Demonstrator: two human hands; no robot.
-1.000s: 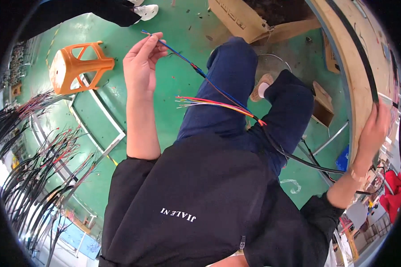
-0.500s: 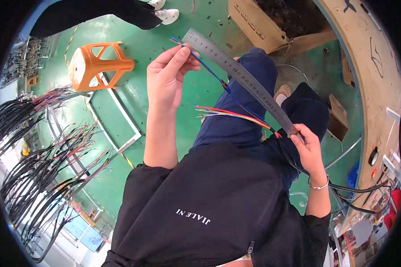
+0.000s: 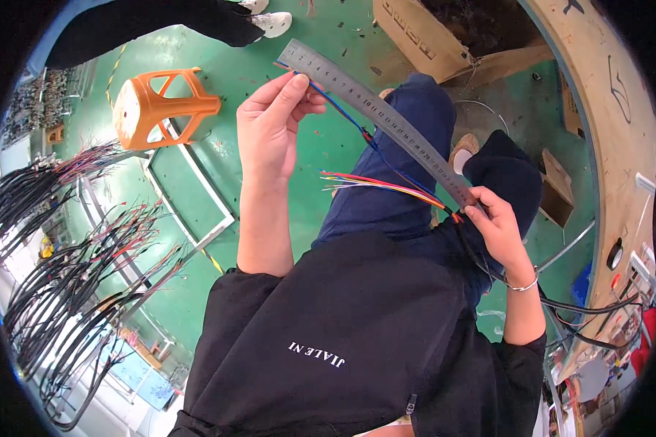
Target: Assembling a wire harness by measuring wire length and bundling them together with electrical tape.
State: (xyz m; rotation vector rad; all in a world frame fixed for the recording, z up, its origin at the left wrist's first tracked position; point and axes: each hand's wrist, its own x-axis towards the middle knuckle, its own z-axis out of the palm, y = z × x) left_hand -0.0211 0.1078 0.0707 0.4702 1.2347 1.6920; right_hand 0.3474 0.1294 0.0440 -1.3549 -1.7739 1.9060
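A steel ruler slants across the space above my legs. My right hand pinches its lower end, close to where the black cable loses its jacket. From there a twisted blue wire bundle runs up alongside the ruler. My left hand is closed on that bundle near its tip, thumb on top, beside the ruler's upper end. Several loose red, yellow and white wires fan out leftward from the same cable over my thigh. Whether my right fingers also grip the cable is hidden.
An orange plastic stool stands on the green floor to the left, by a metal frame. Black cable bundles hang at far left. A wooden table curves along the right. Cardboard box ahead; another person's shoe at top.
The ruler has slid up and to the left, so its upper end now reaches the wire tips. My right hand has shifted slightly the same way; my left still pinches the wires.
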